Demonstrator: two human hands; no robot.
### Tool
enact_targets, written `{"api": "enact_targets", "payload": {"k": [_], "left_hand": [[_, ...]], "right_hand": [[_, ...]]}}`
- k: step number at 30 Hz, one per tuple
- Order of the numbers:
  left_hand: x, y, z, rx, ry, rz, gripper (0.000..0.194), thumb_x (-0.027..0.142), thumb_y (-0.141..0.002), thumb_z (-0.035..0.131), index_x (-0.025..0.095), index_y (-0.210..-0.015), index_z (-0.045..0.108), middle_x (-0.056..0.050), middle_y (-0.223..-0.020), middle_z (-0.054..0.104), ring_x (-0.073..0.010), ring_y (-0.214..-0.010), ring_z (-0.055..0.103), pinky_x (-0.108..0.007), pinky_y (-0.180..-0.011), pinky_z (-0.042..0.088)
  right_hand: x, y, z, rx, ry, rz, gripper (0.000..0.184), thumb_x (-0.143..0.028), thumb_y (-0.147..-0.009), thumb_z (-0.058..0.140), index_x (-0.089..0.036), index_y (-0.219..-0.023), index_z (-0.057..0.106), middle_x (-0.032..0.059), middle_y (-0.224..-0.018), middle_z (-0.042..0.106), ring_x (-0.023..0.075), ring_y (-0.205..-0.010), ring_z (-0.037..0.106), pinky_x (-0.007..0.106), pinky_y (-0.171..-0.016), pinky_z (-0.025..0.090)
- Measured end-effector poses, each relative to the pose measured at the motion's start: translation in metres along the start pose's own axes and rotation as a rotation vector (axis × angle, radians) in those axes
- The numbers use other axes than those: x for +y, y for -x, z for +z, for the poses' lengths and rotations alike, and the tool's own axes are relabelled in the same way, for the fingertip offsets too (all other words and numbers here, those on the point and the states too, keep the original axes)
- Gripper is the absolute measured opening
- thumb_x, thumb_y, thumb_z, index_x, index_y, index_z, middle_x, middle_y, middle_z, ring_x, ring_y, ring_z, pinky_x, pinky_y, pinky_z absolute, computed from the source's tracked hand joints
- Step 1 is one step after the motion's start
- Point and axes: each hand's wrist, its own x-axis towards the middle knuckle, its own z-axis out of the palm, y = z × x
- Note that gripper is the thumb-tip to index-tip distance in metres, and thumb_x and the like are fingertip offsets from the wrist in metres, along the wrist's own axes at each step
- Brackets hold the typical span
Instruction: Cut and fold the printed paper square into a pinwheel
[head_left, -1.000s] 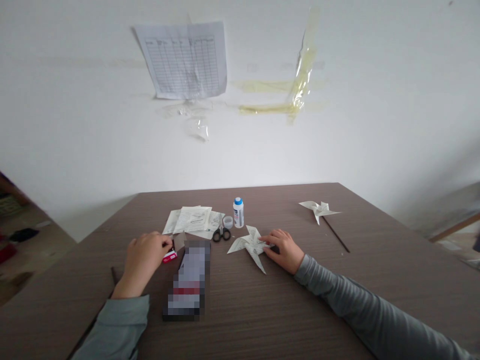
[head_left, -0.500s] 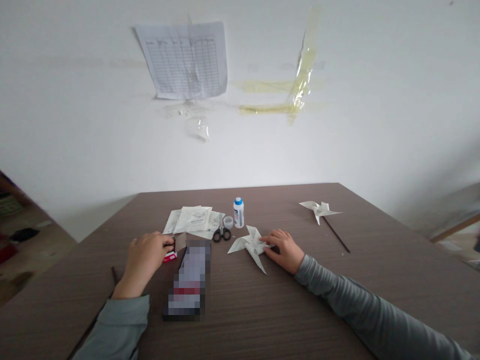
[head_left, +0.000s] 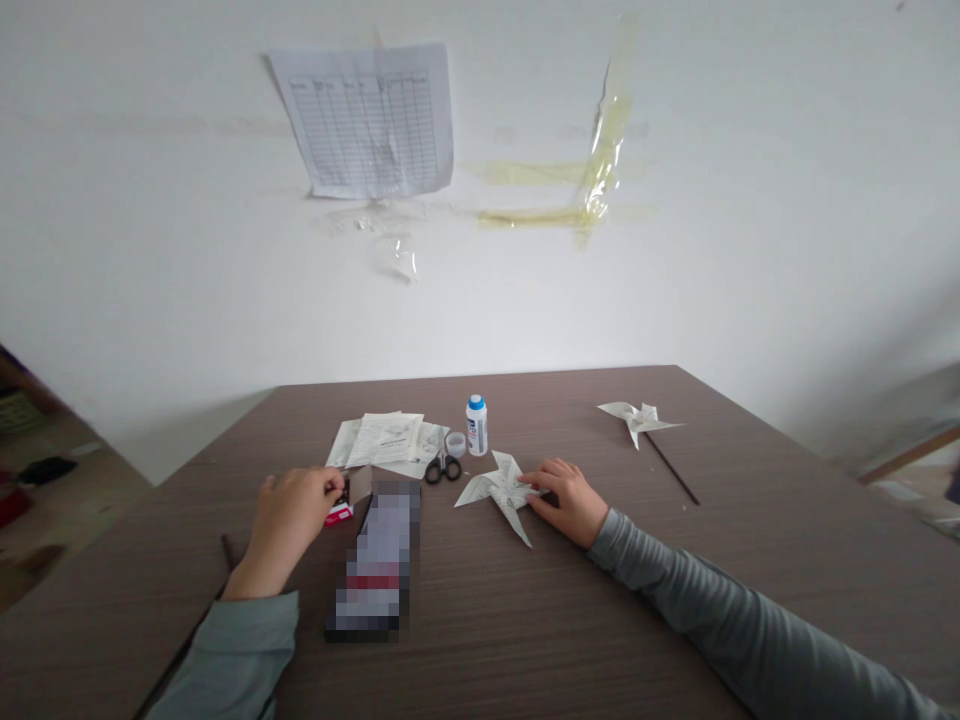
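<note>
My left hand [head_left: 289, 522] is over a small red-and-white box [head_left: 340, 514] whose cardboard flap stands up. Its thumb and fingertips are pinched together at the box's opening, where dark contents show; what they hold, if anything, is too small to make out. My right hand [head_left: 568, 500] grips one side of a paper pinwheel [head_left: 504, 490] between thumb and fingers. The pinwheel lies on the table with its folded blades spread and print on the paper. A blurred-out dark-edged flat object [head_left: 379, 570] lies between my hands.
Behind the pinwheel are black-handled scissors [head_left: 442, 468], a small clear cup [head_left: 455, 444] and a white bottle with a blue cap [head_left: 477, 425]. Printed paper sheets [head_left: 386, 440] lie left of them. Another pinwheel on a stick [head_left: 639, 420] rests far right. A dark stick [head_left: 227, 550] lies by my left forearm.
My left fingertips have lifted slightly out of the red-and-white box, and more of its dark contents show. My right hand and the pinwheel have stayed in place.
</note>
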Motion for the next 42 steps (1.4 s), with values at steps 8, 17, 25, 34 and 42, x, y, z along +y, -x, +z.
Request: {"api": "enact_targets", "payload": {"k": [8,17,25,34,42], "left_hand": [[0.001,0.001,-0.001,-0.001,0.034,-0.023,0.044,0.014,-0.121,0.059,0.029,-0.124,0.101,-0.019,-0.140,0.102,-0.0448,-0.144,0.093,-0.070,-0.135,0.057],[0.002,0.004,-0.003,0.067,0.073,-0.046,0.044,0.012,-0.116,0.065,0.034,-0.129,0.100,-0.012,-0.134,0.103,-0.0419,-0.142,0.092,-0.067,-0.136,0.057],[0.019,0.006,-0.002,0.136,0.174,0.020,0.040,0.015,-0.119,0.063,0.029,-0.137,0.096,-0.013,-0.137,0.102,-0.0420,-0.142,0.092,-0.060,-0.133,0.059],[0.029,0.007,0.000,0.143,0.140,-0.050,0.044,0.010,-0.114,0.063,0.028,-0.138,0.096,-0.014,-0.126,0.102,-0.0451,-0.140,0.089,-0.081,-0.148,0.043],[0.008,-0.002,0.016,0.292,0.316,-0.024,0.029,0.020,-0.108,0.067,0.028,-0.119,0.092,-0.011,-0.115,0.103,-0.0446,-0.129,0.095,-0.066,-0.130,0.063]], "right_hand": [[0.004,0.000,0.002,-0.002,-0.007,-0.012,0.029,-0.022,-0.113,0.085,-0.029,-0.138,0.098,0.0076,-0.111,0.092,0.0323,-0.111,0.089,0.053,-0.115,0.075],[-0.004,0.000,-0.003,-0.017,-0.001,0.034,0.033,-0.019,-0.112,0.084,-0.031,-0.138,0.100,0.0085,-0.110,0.093,0.0357,-0.112,0.090,0.057,-0.116,0.076],[-0.001,0.000,-0.001,-0.001,-0.002,0.015,0.032,-0.017,-0.110,0.086,-0.030,-0.137,0.099,0.0077,-0.110,0.093,0.0337,-0.110,0.090,0.054,-0.114,0.073],[0.005,0.001,0.003,-0.009,-0.008,-0.009,0.032,-0.021,-0.115,0.082,-0.028,-0.141,0.099,0.0087,-0.113,0.094,0.0324,-0.112,0.088,0.053,-0.116,0.072],[0.006,0.001,0.004,0.016,-0.037,-0.014,0.027,-0.025,-0.114,0.085,-0.031,-0.136,0.100,0.0080,-0.108,0.092,0.0330,-0.106,0.086,0.053,-0.109,0.072]]}}
